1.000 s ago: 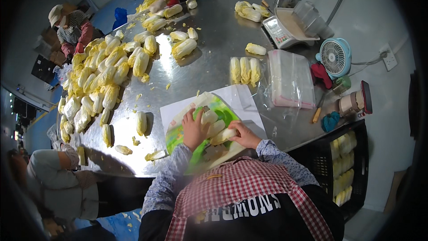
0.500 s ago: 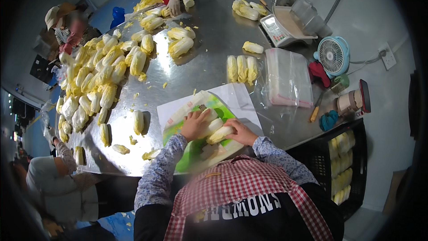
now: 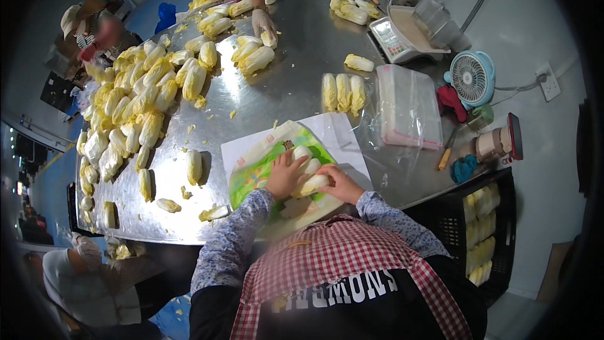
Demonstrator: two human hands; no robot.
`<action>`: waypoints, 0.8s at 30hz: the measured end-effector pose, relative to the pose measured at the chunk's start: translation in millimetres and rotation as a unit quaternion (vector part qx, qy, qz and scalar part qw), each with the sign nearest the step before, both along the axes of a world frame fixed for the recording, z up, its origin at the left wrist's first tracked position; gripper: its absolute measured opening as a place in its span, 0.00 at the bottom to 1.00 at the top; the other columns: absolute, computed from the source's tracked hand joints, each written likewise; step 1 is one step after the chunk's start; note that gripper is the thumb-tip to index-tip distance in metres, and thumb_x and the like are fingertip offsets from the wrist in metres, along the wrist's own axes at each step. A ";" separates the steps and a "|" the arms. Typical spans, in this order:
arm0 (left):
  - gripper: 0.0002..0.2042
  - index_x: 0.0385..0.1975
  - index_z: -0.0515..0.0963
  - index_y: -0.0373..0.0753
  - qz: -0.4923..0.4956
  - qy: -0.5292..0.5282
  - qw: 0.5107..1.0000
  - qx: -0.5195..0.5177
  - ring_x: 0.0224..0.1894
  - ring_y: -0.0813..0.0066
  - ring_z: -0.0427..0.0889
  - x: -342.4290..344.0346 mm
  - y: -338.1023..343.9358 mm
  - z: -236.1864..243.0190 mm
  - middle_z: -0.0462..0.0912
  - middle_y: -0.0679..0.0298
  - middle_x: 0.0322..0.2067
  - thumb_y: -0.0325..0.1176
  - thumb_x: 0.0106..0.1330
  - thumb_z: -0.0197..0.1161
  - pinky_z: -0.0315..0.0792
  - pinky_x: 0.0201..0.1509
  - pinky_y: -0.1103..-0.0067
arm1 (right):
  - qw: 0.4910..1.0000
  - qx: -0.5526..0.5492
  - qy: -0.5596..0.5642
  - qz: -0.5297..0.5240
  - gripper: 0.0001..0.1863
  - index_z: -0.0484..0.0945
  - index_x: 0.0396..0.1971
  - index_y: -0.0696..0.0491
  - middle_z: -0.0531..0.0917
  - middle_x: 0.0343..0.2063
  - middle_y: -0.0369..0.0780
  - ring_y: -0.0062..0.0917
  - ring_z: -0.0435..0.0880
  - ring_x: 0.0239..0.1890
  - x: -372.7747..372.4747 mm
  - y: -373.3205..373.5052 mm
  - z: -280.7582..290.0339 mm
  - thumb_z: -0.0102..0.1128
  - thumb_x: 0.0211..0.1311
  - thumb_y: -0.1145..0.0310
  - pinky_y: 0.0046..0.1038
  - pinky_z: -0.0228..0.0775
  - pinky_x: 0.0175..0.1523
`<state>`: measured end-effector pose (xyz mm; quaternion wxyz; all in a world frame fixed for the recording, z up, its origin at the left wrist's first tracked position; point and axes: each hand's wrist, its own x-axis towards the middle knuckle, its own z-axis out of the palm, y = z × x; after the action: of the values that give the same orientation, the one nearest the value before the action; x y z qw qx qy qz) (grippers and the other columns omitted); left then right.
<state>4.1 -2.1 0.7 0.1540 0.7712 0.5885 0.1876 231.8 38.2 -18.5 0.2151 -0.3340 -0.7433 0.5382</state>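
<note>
Three small napa cabbages (image 3: 312, 185) lie side by side on a green and white printed plastic bag (image 3: 251, 176), their pale root ends toward the right. My left hand (image 3: 285, 175) rests over their left side, fingers curved onto them. From the right, my right hand (image 3: 340, 184) grips the nearest cabbage by its root end with thumb and fingers. Part of the cabbages is hidden under my fingers. Beneath the bag is a white sheet (image 3: 347, 141) on the steel table (image 3: 302, 82).
A large heap of napa cabbages (image 3: 135, 97) covers the table's left side. To the right lie three bagged cabbages (image 3: 343, 93), a stack of clear bags (image 3: 409, 107), a knife (image 3: 445, 156), a scale (image 3: 391, 41) and a fan (image 3: 470, 79). A black crate (image 3: 440, 223) stands at right.
My left hand has shifted slightly right over the cabbages, and the cabbages sit closer together. Across the table, a co-worker's gloved hand has reached nearer, onto a cabbage. The co-worker at left has drawn back.
</note>
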 end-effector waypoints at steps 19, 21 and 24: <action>0.47 0.66 0.53 0.56 -0.002 0.047 0.996 -0.071 0.65 0.38 0.48 8.0 -12.7 13.7 0.40 0.41 0.66 0.59 0.45 0.67 0.51 0.63 0.50 | 0.927 0.333 -0.167 0.034 0.32 0.65 0.55 0.50 0.68 0.48 0.42 0.35 0.69 0.50 67.6 -31.5 17.4 0.63 0.45 0.71 0.38 0.63 0.54; 0.47 0.66 0.53 0.56 0.003 0.042 0.996 -0.075 0.65 0.38 0.49 8.6 -14.3 12.8 0.40 0.41 0.66 0.60 0.45 0.67 0.51 0.63 0.50 | 0.898 0.377 -0.202 0.105 0.35 0.64 0.58 0.47 0.68 0.48 0.41 0.35 0.67 0.52 68.6 -37.0 13.9 0.62 0.45 0.70 0.39 0.60 0.55; 0.46 0.66 0.53 0.55 -0.004 0.042 0.996 -0.081 0.65 0.38 0.50 8.0 -11.9 13.7 0.41 0.41 0.66 0.60 0.46 0.67 0.50 0.63 0.50 | 0.876 0.428 -0.175 0.136 0.32 0.68 0.57 0.42 0.69 0.48 0.38 0.32 0.68 0.49 41.0 -30.3 -4.4 0.60 0.47 0.69 0.36 0.60 0.53</action>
<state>12.1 -14.0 14.3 0.1921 0.7655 0.6048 0.1060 272.8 7.9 -22.9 0.1278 -0.1940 -0.9647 0.1242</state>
